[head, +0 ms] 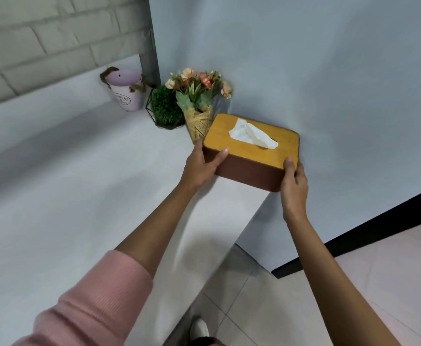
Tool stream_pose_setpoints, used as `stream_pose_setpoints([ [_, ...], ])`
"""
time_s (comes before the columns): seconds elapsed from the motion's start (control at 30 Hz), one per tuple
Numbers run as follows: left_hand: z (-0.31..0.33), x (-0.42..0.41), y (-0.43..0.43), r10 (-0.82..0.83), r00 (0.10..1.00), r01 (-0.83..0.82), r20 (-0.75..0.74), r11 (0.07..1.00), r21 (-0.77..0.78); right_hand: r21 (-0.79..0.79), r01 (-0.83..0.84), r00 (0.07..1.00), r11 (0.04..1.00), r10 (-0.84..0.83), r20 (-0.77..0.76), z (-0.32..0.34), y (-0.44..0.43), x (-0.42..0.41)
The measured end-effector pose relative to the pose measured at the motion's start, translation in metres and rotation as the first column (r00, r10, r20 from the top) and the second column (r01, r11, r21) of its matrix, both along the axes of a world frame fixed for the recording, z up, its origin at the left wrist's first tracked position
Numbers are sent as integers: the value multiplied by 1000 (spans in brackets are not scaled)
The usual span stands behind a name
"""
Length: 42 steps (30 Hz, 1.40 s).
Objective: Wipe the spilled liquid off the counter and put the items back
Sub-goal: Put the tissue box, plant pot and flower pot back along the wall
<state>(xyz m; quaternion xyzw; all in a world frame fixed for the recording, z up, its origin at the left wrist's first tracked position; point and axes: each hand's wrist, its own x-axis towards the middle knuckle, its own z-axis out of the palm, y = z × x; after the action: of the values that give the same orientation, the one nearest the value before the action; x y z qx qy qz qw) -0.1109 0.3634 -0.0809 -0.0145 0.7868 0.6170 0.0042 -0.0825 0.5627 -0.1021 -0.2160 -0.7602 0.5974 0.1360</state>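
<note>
place: home interior; cues: white counter (54, 196) | flower bouquet (199, 96) | tiled floor (354, 283)

tissue box (249, 168) brown, yellow wood lid; white tissue (252, 134); pink bucket (125, 92); pink sleeve (92, 300).

Two hands hold a brown tissue box with a yellow wooden lid (250, 156) at the far corner of the white counter (79, 196), close to the pale wall. The left hand (202, 166) grips its left end and the right hand (294, 188) grips its right corner. A white tissue (252, 134) pokes out on top. Just beside it stands a paper-wrapped bunch of flowers (199, 96), then a small green plant in a black wire frame (165, 106) and a pink pail (127, 89).
</note>
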Motion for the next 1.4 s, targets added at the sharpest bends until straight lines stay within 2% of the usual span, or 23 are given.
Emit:
stream_pose_setpoints([
  [0.2,18,13,-5,17,996,-15,-90,1000,26,-52,58,998,997,-60,-36,8,-10,18],
  [0.33,36,33,-38,89,979,-87,-184,996,16,-41,56,994,998,-59,-89,27,-42,34],
  [0.47,47,64,-94,217,946,-220,-241,975,15,-33,-56,991,998,52,-123,49,-97,41],
  [0.6,47,98,-153,395,882,-397,-257,917,46,-42,-241,961,970,233,-151,63,-161,41],
  [0.8,47,155,-260,658,699,-665,-281,742,84,-57,-534,841,844,523,-139,70,-288,43],
  [1.07,33,226,-375,857,456,-872,-239,484,70,-31,-781,623,624,774,-113,56,-440,62],
  [1.27,15,257,-434,908,368,-918,-202,390,78,-34,-874,487,485,870,-79,39,-515,75],
  [1.4,1,264,-459,926,340,-928,-163,358,102,-31,-906,422,421,905,-48,29,-546,77],
])
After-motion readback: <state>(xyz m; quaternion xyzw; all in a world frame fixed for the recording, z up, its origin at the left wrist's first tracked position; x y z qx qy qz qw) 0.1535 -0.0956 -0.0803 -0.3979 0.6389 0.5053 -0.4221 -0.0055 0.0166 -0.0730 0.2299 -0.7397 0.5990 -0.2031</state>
